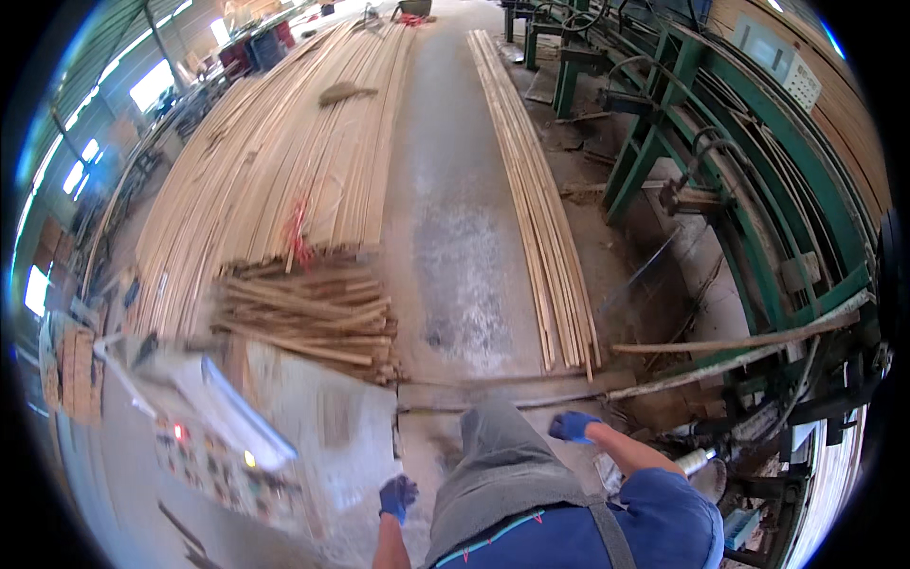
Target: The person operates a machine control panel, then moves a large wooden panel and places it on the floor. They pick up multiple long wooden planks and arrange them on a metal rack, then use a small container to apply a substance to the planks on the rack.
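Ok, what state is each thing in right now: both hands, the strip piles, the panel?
left hand: gloved, closed, holding nothing visible
right hand: gloved, closed, not visibly gripping anything
wide strip pile: lying flat on the floor
narrow strip row: lying flat, apart from the wide pile
control panel: lamps lit, blurred

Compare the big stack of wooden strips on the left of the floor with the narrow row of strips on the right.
The big stack is wide and piled many strips deep; the narrow row is a thin, low band. The big stack carries a red tie and a jumbled heap of shorter pieces at its near end; the narrow row shows neither. A bare concrete floor lane separates them. Both are long, pale wood strips lying lengthwise, running away from the person.
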`<state>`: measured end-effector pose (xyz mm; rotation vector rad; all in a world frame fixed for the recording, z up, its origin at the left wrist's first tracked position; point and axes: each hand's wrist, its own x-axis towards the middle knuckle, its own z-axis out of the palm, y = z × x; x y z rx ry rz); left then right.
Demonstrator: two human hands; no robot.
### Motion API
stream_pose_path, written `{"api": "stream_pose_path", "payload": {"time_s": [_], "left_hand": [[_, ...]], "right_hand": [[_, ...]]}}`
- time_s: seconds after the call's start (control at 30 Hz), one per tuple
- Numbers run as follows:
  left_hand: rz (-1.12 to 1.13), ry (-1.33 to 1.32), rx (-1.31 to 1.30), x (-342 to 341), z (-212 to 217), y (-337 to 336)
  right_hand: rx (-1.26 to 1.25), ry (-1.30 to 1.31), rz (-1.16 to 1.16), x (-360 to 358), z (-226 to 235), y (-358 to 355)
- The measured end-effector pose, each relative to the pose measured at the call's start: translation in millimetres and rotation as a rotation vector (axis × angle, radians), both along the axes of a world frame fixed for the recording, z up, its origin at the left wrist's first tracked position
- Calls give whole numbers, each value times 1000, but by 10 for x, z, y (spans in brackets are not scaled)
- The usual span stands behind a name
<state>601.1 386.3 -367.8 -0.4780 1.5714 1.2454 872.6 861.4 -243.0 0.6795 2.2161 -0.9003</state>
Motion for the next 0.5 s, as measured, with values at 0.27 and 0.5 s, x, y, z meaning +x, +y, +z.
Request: {"api": "stream_pose_path", "payload": {"time_s": [0.27, 0.5], "left_hand": [[-198, 726, 290, -3214, 1161, 3827], [-181, 117, -174, -4084, 520, 4579]], "right_hand": [[-245, -125, -1033, 48, -2054, 1996], [-581, 187, -986, -4478, -532, 4625]]}}
